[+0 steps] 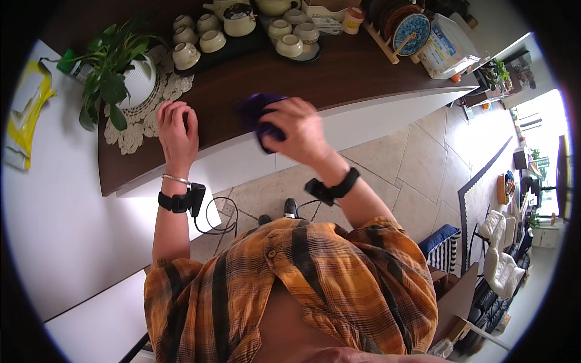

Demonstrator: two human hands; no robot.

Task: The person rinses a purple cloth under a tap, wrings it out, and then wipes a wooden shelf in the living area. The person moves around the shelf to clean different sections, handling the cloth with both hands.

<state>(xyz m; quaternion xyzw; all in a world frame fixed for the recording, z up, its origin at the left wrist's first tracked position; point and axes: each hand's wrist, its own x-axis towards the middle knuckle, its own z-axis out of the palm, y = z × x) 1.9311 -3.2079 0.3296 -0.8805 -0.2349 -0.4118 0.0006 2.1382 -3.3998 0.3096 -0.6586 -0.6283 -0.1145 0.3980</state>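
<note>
My right hand grips a dark purple cloth at the front edge of the dark wood countertop. Part of the cloth bunches under my fingers, and motion blurs both hand and cloth. To the left, my left hand is at the counter's edge beside a crocheted doily. Its fingers are loosely bent, with the thumb apart and nothing visible in them. On the doily stands a white pot with a leafy green plant.
Behind my hands, several upturned cups and a teapot stand on a dark tray. More cups sit on another tray to the right. Farther right are a wooden rack with a blue patterned plate and a white box.
</note>
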